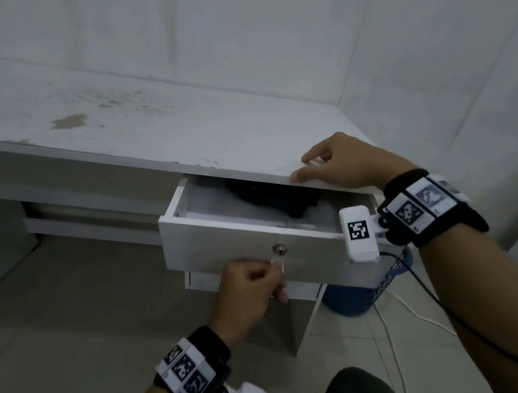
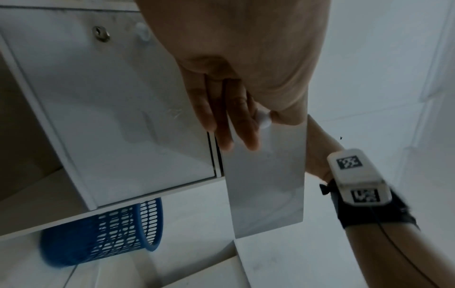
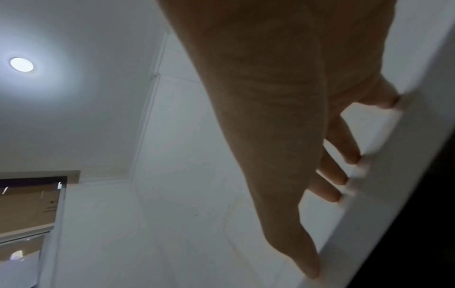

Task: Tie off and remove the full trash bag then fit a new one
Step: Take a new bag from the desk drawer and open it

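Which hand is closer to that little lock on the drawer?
Left. The left hand pinches the knob just below the lock; the right hand rests on the desk edge above.

My stained white desk has its drawer pulled open; a round ceiling light glows overhead.

The desk top hides most of the black bundle inside the drawer.

Drawer partly open under desktop; narrow gap above, dark bundle inside.
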